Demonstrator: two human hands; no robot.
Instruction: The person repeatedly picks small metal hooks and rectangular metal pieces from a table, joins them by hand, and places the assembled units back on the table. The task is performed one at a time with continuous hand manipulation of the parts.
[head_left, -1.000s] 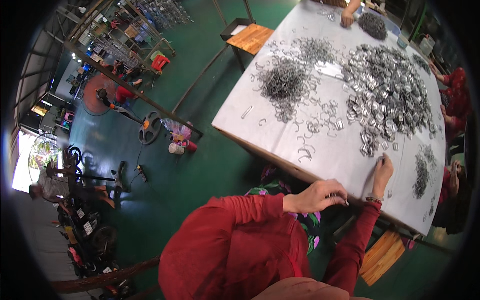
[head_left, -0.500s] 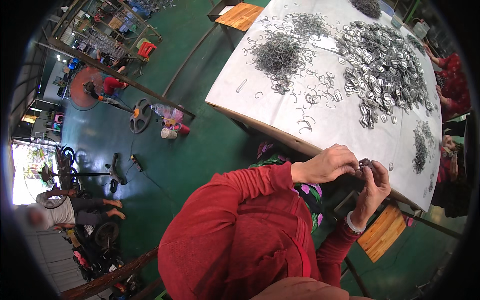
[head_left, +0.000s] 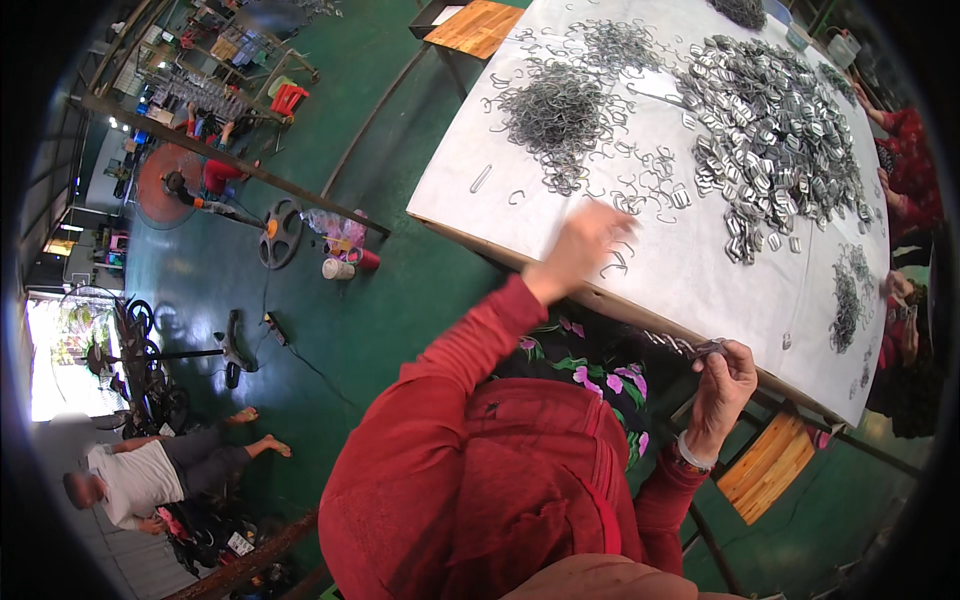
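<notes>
My left hand [head_left: 588,250] reaches over the near edge of the white-topped table [head_left: 740,310], beside loose curved wire hooks [head_left: 650,178]. Motion smears its fingers, so whether they hold anything is unclear. Just off the table edge, my right hand [head_left: 722,390] is closed, thumb and fingers pinching a small grey metal buckle [head_left: 709,348]. Left of this grip a row of shiny, blurred metal bits [head_left: 668,343] shows; whether they join the buckle I cannot tell. A denser heap of wire hooks [head_left: 555,115] lies beyond my left hand. Slotted metal buckles [head_left: 770,135] form a large pile farther right.
Smaller dark metal pieces [head_left: 846,305] lie near the table's right side. Another person's red sleeve [head_left: 908,145] shows across the table. Wooden stools [head_left: 768,470] stand beside it. A fan [head_left: 170,185] and a person lying on the left are farther off.
My left hand has left my right hand and swung up and left over the table toward the hooks. The right hand keeps its pinch, shifted slightly left and down.
</notes>
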